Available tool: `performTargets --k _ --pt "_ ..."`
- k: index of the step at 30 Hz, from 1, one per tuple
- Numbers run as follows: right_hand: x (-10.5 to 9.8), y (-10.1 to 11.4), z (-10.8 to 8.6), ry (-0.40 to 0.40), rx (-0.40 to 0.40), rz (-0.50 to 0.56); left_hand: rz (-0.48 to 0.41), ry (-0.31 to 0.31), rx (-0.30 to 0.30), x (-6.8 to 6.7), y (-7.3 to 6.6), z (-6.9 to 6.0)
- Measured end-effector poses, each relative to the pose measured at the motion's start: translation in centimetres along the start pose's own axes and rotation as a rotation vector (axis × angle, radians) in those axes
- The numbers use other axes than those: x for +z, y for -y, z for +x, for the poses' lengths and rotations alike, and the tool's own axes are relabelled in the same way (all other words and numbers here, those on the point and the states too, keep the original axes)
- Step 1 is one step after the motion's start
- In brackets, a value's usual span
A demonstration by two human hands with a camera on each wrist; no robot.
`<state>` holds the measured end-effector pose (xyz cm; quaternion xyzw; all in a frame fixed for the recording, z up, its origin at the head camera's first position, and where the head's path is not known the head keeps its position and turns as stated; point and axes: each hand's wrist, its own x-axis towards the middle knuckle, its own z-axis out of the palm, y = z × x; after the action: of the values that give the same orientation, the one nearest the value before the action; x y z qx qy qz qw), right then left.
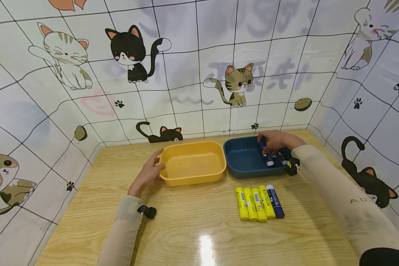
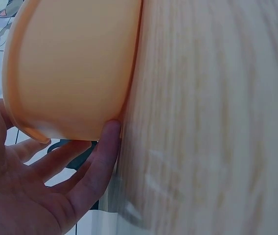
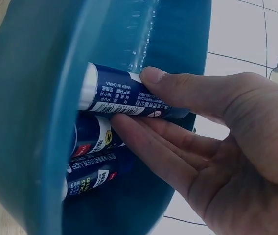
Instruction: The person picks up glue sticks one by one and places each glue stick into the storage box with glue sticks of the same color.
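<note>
A pale wooden table (image 1: 179, 221) (its grain plainly showing) bore a blue tray (image 1: 251, 173). Just left of that tray sat a yellow tray (image 1: 193, 181); before it lay four yellow glue sticks (image 1: 259, 205) and one dark blue stick (image 1: 275, 201).

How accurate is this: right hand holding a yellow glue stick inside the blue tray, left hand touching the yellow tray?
Wrong colour: in the right wrist view, the right hand holds a dark blue glue stick inside the blue tray. The left hand touches the yellow tray.
</note>
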<state>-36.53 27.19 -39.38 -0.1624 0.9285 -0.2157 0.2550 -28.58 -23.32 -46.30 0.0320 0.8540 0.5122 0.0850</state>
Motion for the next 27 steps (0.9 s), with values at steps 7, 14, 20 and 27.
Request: performTargets --k 7,14,20,27 --pt "0.14 -0.09 0.19 -0.018 0.005 -0.022 0.004 -0.007 -0.003 -0.08 -0.01 0.01" --pt "0.23 -0.17 0.12 -0.049 -0.011 -0.08 -0.008 0.001 0.0 -0.1 0.08 -0.07" --pt "0.35 0.06 0.11 -0.066 -0.018 -0.124 -0.012 0.0 -0.003 0.0 0.02 -0.09" --pt "0.53 -0.05 0.46 -0.038 0.034 -0.177 -0.014 0.001 -0.005 0.02 -0.13 -0.16"
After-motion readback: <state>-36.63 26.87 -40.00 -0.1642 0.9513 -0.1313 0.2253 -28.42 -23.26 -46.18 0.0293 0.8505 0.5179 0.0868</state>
